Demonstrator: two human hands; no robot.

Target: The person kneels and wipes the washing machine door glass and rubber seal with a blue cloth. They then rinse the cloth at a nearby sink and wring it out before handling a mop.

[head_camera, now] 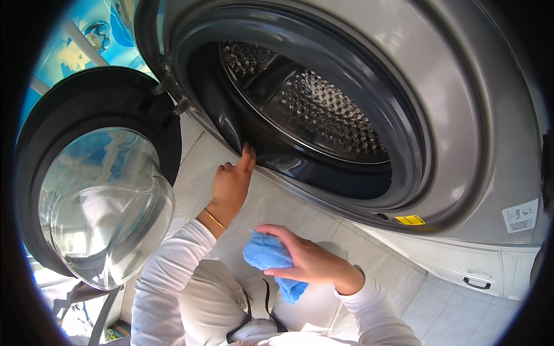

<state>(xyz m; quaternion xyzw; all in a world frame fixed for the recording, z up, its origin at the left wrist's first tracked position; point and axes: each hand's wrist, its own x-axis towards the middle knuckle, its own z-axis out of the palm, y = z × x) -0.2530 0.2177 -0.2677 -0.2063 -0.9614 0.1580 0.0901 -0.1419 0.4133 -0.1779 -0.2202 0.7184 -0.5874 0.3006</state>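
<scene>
My left hand has its extended fingertips on the dark rubber door gasket of a front-loading washing machine, pulling or pressing a fold at its lower left rim. The other fingers are curled and appear to hold nothing. A blue cloth is bunched in my right hand, below the opening and over my lap. Behind the gasket shows the perforated metal drum; no laundry is visible in it. At the left, the round door with its clear glass bowl stands wide open on its hinge.
A white cabinet drawer with a black handle lies under the machine's right side. A yellow label and a white label bear writing. Grey floor tiles extend at lower right. Blue patterned material shows behind the door.
</scene>
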